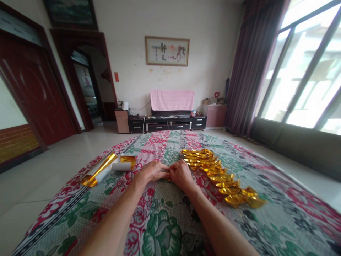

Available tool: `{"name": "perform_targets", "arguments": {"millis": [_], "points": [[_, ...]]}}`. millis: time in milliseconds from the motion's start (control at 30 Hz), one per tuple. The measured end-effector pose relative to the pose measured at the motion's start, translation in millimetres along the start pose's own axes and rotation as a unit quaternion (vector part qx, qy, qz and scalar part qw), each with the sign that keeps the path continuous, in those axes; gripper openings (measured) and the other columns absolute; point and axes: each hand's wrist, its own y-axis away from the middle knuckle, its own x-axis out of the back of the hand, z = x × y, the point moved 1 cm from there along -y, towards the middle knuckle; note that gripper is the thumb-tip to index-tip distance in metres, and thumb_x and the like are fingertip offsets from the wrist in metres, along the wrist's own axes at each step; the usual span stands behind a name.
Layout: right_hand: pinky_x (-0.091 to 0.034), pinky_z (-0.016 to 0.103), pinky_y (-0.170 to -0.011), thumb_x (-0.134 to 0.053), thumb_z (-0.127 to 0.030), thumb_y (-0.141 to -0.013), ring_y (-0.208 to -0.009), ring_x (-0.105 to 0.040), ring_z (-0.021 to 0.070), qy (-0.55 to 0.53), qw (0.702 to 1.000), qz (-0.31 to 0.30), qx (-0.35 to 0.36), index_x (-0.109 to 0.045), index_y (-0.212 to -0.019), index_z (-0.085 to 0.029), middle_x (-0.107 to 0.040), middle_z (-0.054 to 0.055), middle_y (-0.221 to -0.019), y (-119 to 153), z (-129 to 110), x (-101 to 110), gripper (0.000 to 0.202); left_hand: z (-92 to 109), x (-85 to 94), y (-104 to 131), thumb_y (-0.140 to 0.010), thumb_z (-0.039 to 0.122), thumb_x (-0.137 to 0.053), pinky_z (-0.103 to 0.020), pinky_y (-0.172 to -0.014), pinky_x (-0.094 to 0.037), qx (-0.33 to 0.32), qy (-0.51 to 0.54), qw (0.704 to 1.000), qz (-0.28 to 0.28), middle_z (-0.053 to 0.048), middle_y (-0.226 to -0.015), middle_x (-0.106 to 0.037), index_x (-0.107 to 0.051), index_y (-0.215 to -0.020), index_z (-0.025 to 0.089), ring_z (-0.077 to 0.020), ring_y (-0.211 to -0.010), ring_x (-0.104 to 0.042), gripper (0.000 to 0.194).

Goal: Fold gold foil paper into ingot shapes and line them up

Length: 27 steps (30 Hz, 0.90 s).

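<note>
My left hand (155,171) and my right hand (182,175) meet over the middle of the cloth-covered table, fingers closed. Pinched between them is a piece of gold foil paper (168,170); only slivers of it show, and the fingers hide its shape. To the right of my right hand lie rows of folded gold paper ingots (210,163), several of them overlapping. Left of my left hand rest a larger curled sheet of gold foil paper (99,170) and a smaller curled sheet (121,166), both with white backs.
A floral tablecloth (162,231) in red, green and grey covers the round table. Beyond it stand a low black TV cabinet (162,126) and a screen under a pink cloth (172,100). Windows (298,71) and a dark curtain (250,64) are on the right, a red door (34,81) on the left.
</note>
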Motion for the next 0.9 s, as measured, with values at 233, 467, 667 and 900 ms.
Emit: {"name": "perform_targets", "arguments": {"millis": [233,467,667,900], "points": [[-0.036,0.022,-0.076,-0.052,-0.021,-0.072,-0.087,-0.051,0.0163,-0.01,1.0,-0.001,-0.017,-0.068,-0.074,-0.017,-0.059,0.007,-0.082,-2,-1,-1,0.017,0,-0.8,0,-0.073,0.046,-0.052,-0.02,-0.06,-0.038,-0.01,-0.01,1.0,-0.001,0.0,-0.078,-0.067,-0.065,-0.102,0.028,-0.0177,-0.077,-0.06,0.037],[-0.037,0.024,-0.075,-0.051,-0.02,-0.073,-0.087,-0.051,0.0176,0.006,0.998,-0.008,-0.067,-0.068,-0.075,-0.018,-0.058,0.008,-0.087,-2,-10,5,0.018,-5,-2.9,-2,-0.072,0.045,-0.052,-0.021,-0.062,-0.04,-0.013,-0.005,1.0,-0.001,-0.001,-0.085,-0.068,-0.063,-0.106,0.027,-0.0188,-0.08,-0.06,0.04],[-0.037,0.025,-0.071,-0.05,-0.023,-0.075,-0.088,-0.051,0.0179,0.015,0.997,-0.028,-0.075,-0.068,-0.079,-0.019,-0.056,0.008,-0.092,-2,-14,9,0.019,-8,-6.1,-4,-0.067,0.049,-0.057,-0.022,-0.063,-0.04,0.017,-0.02,0.999,0.032,-0.002,-0.094,-0.067,-0.053,-0.117,0.028,-0.0198,-0.084,-0.06,0.054],[-0.036,0.024,-0.067,-0.046,-0.026,-0.079,-0.09,-0.048,0.0182,0.026,0.998,-0.026,-0.058,-0.067,-0.08,-0.022,-0.054,0.007,-0.096,2,-16,7,0.021,-16,-12.9,-9,-0.061,0.056,-0.059,-0.022,-0.061,-0.037,0.055,-0.042,0.996,0.055,-0.003,-0.091,-0.064,-0.044,-0.124,0.026,-0.0192,-0.079,-0.059,0.071]]}}
